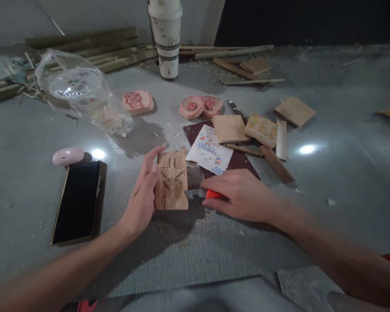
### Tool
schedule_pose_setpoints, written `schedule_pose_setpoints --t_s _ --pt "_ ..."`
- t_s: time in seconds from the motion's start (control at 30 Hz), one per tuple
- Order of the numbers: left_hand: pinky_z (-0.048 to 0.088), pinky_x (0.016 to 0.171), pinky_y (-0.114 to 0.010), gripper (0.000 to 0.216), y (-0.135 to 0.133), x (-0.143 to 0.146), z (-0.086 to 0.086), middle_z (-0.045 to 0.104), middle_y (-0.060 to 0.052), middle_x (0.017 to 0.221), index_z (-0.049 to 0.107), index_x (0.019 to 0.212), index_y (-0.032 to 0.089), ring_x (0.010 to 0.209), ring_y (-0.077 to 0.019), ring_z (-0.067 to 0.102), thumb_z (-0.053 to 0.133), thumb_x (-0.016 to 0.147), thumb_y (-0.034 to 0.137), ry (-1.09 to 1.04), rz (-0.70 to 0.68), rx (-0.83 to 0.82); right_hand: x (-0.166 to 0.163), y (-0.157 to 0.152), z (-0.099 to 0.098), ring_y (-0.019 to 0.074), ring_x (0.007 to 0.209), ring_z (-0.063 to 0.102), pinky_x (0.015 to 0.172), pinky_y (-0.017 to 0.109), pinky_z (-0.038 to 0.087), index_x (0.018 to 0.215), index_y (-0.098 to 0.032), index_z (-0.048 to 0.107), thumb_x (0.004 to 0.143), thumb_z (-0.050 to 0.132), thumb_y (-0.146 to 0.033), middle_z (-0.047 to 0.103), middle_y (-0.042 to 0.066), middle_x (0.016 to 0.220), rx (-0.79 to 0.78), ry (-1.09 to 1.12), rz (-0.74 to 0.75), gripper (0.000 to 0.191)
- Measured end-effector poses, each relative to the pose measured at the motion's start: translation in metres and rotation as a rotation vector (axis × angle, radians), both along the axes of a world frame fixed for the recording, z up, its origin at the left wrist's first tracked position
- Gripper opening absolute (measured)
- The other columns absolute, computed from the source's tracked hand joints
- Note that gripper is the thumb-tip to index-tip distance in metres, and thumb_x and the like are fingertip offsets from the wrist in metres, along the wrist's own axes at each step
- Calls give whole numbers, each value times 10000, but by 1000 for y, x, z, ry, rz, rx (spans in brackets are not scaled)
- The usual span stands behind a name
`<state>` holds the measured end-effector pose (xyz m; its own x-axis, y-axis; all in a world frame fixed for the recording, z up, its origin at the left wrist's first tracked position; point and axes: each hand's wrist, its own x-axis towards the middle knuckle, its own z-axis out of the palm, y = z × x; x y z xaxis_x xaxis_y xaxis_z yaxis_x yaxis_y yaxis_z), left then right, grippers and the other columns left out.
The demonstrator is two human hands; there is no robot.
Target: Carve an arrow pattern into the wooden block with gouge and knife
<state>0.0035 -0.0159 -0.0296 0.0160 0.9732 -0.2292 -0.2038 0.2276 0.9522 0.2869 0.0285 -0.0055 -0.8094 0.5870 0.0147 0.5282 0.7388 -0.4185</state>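
A small wooden block [171, 182] with a carved figure lies flat on the grey table [214, 242]. My left hand [144, 193] rests against its left edge, fingers stretched along the side and thumb near the top. My right hand [243, 195] is closed around an orange-handled utility knife [201, 193], whose grey blade end points left and touches the block's right edge.
A dark phone [79, 200] and a pink earbud case [68, 156] lie to the left. Behind the block are sandpaper sheets [211, 152], several wood tiles [230, 128], pink carved stamps [137, 102], a plastic bag [81, 93], a tall cup [166, 39] and bamboo sticks [94, 50].
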Motion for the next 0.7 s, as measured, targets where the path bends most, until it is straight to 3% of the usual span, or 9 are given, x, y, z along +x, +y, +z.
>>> schedule_pose_setpoints --t_s 0.1,0.2,0.3,0.37,0.5,0.57,0.63,0.7 --pt "719 970 -375 582 0 0 3 770 -27 1497 608 1658 385 1271 -285 792 744 1114 541 31 8 18 0 0 1 196 795 716 720 360 358 1073 -222 738 1261 558 -534 817 20 919 -16 5 4 406" --pt "725 975 -396 849 2 2 10 743 -62 1490 553 1688 388 1206 -273 788 951 938 366 83 -43 21 0 0 1 196 801 715 723 355 367 1049 -228 729 1254 571 -528 816 18 921 -31 17 1 397" --pt "729 964 -391 1040 3 5 17 738 -92 1515 479 1746 380 1258 -314 796 1019 861 303 107 -71 44 0 0 1 198 801 721 717 353 365 1053 -231 726 1244 598 -505 815 11 918 -21 24 -18 357" --pt "735 946 -385 1063 4 6 18 754 -94 1480 434 1757 378 1237 -312 812 1018 871 318 78 -51 45 1 0 1 201 802 725 721 354 372 1037 -231 723 1239 611 -489 814 10 904 -10 25 -35 346" --pt "728 775 -331 993 3 5 15 777 -43 1229 406 1682 365 915 -224 827 997 886 293 62 -24 -32 1 1 -1 217 830 748 720 366 378 1099 -227 766 1232 616 -468 858 38 970 9 19 -72 313" --pt "716 742 -306 1004 3 5 14 780 -33 1199 426 1662 360 853 -200 814 1011 852 259 80 -4 -33 2 1 -1 224 854 761 726 369 387 1121 -227 782 1228 620 -460 877 51 1015 15 20 -99 303" --pt "720 759 -317 1035 4 5 14 797 -42 1200 462 1690 357 872 -211 816 1026 828 261 97 -19 -27 1 0 -1 226 856 765 729 370 395 1113 -229 786 1226 621 -467 878 50 1014 16 22 -115 311" --pt "736 850 -360 1048 5 5 15 819 -70 1280 511 1728 353 1014 -262 839 1036 823 290 112 -55 -15 1 -1 0 228 847 764 729 372 399 1106 -229 787 1227 615 -476 872 43 993 13 25 -116 324"
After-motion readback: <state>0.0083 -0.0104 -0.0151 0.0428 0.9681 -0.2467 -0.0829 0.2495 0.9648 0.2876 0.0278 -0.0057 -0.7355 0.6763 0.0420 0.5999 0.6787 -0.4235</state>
